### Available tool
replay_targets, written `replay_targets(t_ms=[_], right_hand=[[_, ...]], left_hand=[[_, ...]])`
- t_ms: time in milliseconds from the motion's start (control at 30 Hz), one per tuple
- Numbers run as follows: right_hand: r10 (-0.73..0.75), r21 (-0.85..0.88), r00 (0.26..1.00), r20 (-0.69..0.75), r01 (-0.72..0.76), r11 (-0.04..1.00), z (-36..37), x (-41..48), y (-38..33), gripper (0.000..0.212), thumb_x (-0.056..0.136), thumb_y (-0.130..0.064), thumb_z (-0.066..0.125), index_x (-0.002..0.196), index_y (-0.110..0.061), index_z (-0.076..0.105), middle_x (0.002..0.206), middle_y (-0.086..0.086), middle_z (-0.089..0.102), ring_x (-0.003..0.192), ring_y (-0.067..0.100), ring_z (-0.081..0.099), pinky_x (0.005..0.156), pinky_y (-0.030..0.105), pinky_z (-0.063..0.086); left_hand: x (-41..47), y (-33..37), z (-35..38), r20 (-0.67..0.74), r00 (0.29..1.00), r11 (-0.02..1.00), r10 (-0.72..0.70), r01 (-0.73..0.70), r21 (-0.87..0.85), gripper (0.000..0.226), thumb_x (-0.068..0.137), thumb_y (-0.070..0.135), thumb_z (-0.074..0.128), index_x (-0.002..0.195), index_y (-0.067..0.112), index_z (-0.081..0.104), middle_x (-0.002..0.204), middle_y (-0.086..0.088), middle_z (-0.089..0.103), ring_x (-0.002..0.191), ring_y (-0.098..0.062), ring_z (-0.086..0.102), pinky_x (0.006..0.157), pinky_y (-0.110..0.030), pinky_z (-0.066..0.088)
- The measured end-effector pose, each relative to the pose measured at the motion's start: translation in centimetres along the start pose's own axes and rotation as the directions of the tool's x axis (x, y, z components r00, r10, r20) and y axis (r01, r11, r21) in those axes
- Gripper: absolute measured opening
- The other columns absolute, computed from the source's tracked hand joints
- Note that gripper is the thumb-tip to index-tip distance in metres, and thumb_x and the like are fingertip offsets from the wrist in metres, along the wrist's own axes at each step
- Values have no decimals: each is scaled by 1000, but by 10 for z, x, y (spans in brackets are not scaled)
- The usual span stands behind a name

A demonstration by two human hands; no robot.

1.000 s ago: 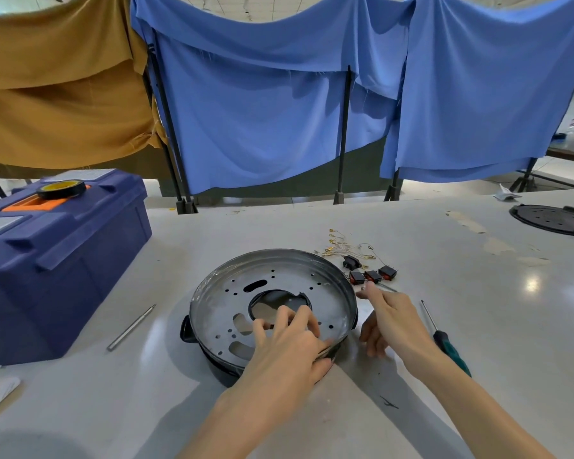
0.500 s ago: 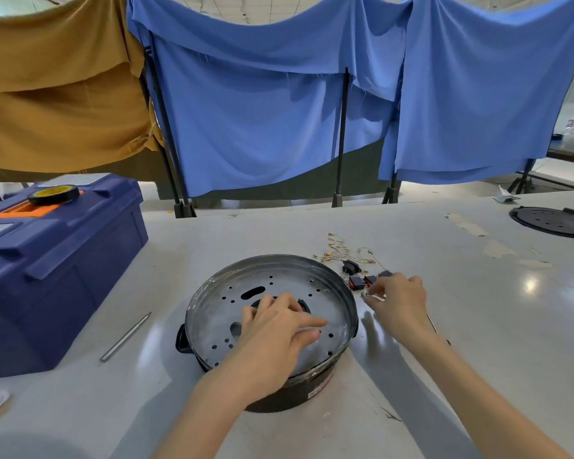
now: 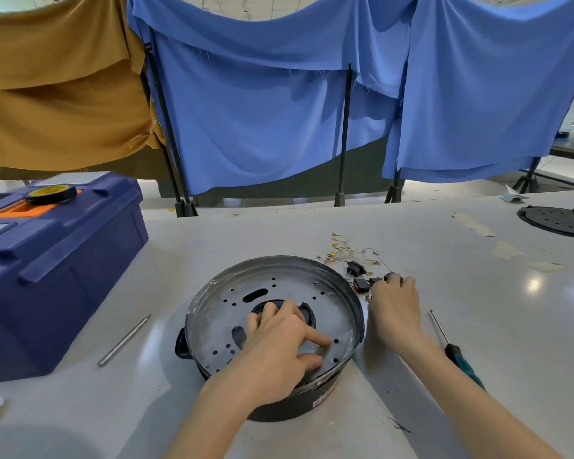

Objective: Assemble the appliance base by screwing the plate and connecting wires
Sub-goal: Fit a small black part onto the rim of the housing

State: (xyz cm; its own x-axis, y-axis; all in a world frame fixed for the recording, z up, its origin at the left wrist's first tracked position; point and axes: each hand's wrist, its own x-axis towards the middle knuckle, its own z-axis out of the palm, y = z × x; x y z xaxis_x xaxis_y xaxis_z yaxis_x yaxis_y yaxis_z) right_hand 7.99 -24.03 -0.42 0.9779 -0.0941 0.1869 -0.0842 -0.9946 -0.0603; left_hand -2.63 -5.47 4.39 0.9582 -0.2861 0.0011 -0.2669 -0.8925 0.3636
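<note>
**Plate held down, switches reached for**

The fingers of the left hand lay spread wide and flat on the plate. Thumb and forefinger pointed toward its right rim, and the other tips sat at the edge of the central cutout. This was probably to keep the plate seated and lined up. The plate was thin grey sheet metal, dished, with a raised rim, small round holes and a few slots. It sat in the black appliance base at the front middle of the pale table.

Just beside the base, the right hand curled its fingers over small black-and-red switches. Whether it pinched one could not be told. Fine wires with brass terminals lay loosely tangled beyond. A slim green-handled screwdriver lay untouched by the right forearm, handy for the screws.
</note>
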Motion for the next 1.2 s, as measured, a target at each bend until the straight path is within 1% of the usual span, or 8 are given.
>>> replay_targets(t_ms=[200,267,367,467,567,767,867,1200], right_hand=[[27,370,995,-95,10,929,-12,2,3,16,101,-13,45,100,-5,59,106,11,61,106,33,44,82,35,35],[16,726,992,-127,81,683,-28,-2,6,12,100,-10,51,89,-7,57,82,6,65,91,29,56,71,32,43],[-204,903,964,-169,234,361,-59,-19,3,17,92,-2,62,79,-13,62,63,0,67,65,12,63,57,16,45],[-456,935,868,-195,305,181,-71,-37,-6,20,88,2,67,76,-14,66,67,4,69,70,17,64,71,27,51],[-500,949,840,-211,299,102,-69,-45,-13,12,86,-2,71,77,-10,68,73,10,70,74,28,66,74,35,52],[-286,869,922,-263,354,345,-49,-36,-6,17,84,-11,74,88,-27,76,93,-17,73,96,-3,61,85,13,42],[-302,825,941,-152,289,485,-33,-33,-4,25,85,-9,72,103,-27,74,123,-13,64,123,3,50,106,25,35],[-298,865,949,-106,236,444,-21,-34,-8,55,78,20,41,99,-18,75,136,-15,52,126,-4,38,98,24,42]], left_hand=[[1,0,2,-69,998,1000,-13,12,-12,26,98,43,50,120,47,63,104,13,41,90,-12,17,77,-32,11],[5,-1,3,-154,988,1000,-21,19,-11,28,99,44,46,123,46,61,102,15,48,97,-14,23,76,-31,11],[11,1,1,-353,933,981,-63,-7,-192,32,98,39,52,129,40,57,88,22,57,103,-10,43,82,-22,14],[13,9,-5,-499,863,892,-80,-162,-423,22,90,33,65,112,32,70,79,19,68,85,-6,62,89,-22,38],[10,14,-7,-578,815,838,-42,-286,-464,11,88,25,69,80,23,76,71,16,69,61,-9,63,64,-21,50],[7,-3,-7,-388,919,854,-71,-145,-499,16,92,12,64,77,18,70,64,2,68,59,-6,62,62,-15,48],[6,-7,-1,-216,976,869,-20,-90,-486,18,91,7,64,77,17,70,68,0,67,64,-10,62,71,-27,54],[9,-2,3,-80,996,917,38,-66,-394,12,91,16,66,84,22,74,71,6,70,63,1,64,74,-21,56]])
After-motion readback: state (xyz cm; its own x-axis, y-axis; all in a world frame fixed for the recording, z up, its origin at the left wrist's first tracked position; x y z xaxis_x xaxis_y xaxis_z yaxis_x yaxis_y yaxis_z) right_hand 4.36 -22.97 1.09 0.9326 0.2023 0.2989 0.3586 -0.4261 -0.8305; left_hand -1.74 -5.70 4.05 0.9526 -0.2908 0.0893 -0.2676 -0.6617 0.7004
